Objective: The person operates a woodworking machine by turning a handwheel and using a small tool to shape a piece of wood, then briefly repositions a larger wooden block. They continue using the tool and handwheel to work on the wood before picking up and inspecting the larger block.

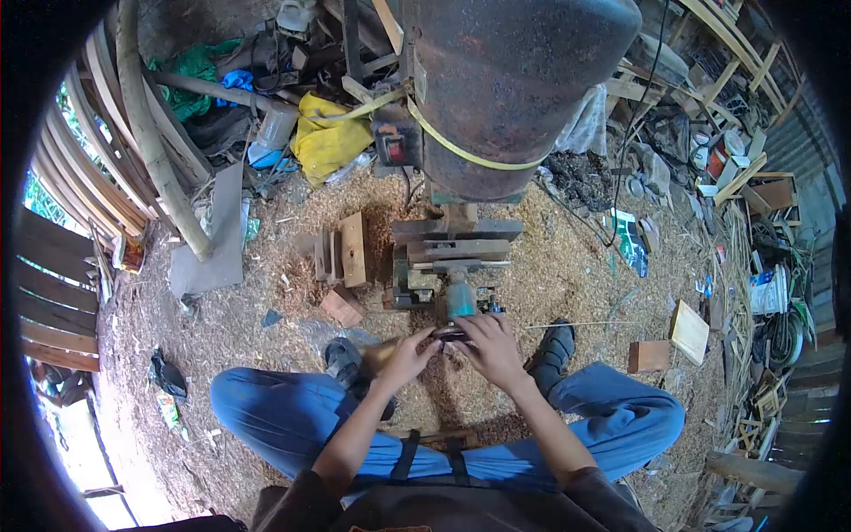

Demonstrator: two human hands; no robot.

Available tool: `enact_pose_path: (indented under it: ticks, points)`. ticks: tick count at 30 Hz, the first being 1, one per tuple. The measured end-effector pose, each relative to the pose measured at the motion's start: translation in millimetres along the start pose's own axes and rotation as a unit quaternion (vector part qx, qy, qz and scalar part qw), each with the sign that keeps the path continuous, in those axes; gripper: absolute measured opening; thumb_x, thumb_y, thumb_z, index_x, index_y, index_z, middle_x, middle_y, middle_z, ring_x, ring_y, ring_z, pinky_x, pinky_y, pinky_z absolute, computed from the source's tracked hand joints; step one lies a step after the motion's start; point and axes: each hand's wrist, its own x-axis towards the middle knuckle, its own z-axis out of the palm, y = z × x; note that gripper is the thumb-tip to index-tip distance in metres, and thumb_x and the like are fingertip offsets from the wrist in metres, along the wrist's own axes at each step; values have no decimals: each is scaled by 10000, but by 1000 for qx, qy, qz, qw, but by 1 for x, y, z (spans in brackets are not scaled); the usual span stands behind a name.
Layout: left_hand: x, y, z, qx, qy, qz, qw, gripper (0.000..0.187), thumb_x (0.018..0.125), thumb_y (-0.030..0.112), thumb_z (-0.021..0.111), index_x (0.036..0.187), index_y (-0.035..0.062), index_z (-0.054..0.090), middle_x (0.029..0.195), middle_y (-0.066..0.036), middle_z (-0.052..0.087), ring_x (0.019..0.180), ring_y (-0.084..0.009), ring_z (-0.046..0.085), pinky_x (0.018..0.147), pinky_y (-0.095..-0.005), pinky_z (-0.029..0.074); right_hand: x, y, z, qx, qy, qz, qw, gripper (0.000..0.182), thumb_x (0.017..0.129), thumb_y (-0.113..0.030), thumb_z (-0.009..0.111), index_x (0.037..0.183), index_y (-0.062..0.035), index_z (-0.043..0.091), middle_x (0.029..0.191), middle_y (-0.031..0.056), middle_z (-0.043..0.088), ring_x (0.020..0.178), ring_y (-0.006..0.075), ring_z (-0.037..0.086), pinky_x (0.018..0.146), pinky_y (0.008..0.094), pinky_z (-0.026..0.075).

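Observation:
Just in front of my knees, my left hand [408, 360] and my right hand [493, 350] meet at a small dark piece [452, 334] whose kind I cannot make out. The fingers of both hands are closed on it, from the left and the right. Directly beyond it lies a teal cylindrical machine part [461, 300], which ends close to my right fingers. That part is fixed to a dark metal frame [456, 232] with a wooden strip across it. My fingers partly hide the dark piece.
A rusty drum [505, 97] with a yellow strap stands ahead, a red switch box [395, 146] at its left. Wooden blocks [353, 250] lie left of the frame; a brick-like block [649, 356] and pale board [689, 332] lie right. Wood shavings cover the floor. A cable hangs at right.

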Motion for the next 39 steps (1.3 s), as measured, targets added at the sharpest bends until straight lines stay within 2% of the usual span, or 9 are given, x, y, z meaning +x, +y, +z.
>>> enact_pose_path:
  ticks: [3,8,13,17,25,28,31,33,39]
  points:
    - [2,-9,4,-16,-48,-86,995,389,894,241,731,1217,28,691,1213,-218,686,1061,-332,682,1052,-480,459,9,-9,18,-68,-35,-31,997,358,859,-194,712,1203,-117,648,1106,56,652,1101,228,588,1017,419,392]
    - [10,52,-14,98,54,157,981,317,922,233,691,1199,82,716,1100,-154,736,1046,-311,679,1174,-503,288,-47,49,41,-28,46,67,996,295,852,-89,705,1145,-94,673,1180,91,658,1198,290,561,1021,456,389]
    - [5,27,-5,84,-47,12,995,383,891,193,733,1258,100,673,1224,-138,689,1182,-321,610,1146,-508,340,-29,5,18,30,107,125,986,381,876,-75,701,1251,-68,638,1293,192,608,1264,409,521,1023,510,432]
    - [2,17,-6,113,49,93,988,364,877,213,739,1201,59,682,1019,-210,719,1038,-409,646,1050,-472,451,9,-20,21,-68,-6,-28,997,352,891,-118,680,1238,-75,641,1187,105,656,1205,298,565,1040,460,401]
    - [10,32,-19,55,-28,34,998,407,886,265,753,1248,97,674,1186,-142,707,1177,-384,602,1135,-497,369,-62,45,36,-79,84,189,975,356,928,-123,651,1273,-49,606,1290,145,601,1210,333,561,1062,443,380]
    - [7,32,-14,68,-36,20,997,404,886,264,752,1248,102,675,1184,-158,704,1185,-376,597,1138,-490,363,-22,-6,22,62,113,103,986,456,922,-133,664,1357,-59,553,1338,150,570,1227,340,547,1096,466,349]
    - [3,22,-11,109,68,120,984,356,850,229,769,1166,80,705,993,-177,718,974,-390,644,971,-472,452,5,-30,17,-45,5,-19,999,439,901,-126,678,1325,-65,577,1316,117,594,1219,303,558,1083,458,361]
    - [6,31,-19,76,24,67,995,375,862,235,763,1200,89,692,1077,-177,711,1066,-387,622,1047,-471,417,-12,2,28,-51,9,-35,998,407,874,-97,708,1269,-77,615,1273,87,630,1201,268,573,1056,446,381]
    - [15,38,-21,26,-21,39,999,404,858,228,768,1229,93,682,1137,-186,706,1132,-402,606,1092,-469,408,-67,58,42,-73,51,159,983,394,896,-78,667,1285,-70,607,1288,93,620,1228,281,559,1049,452,377]
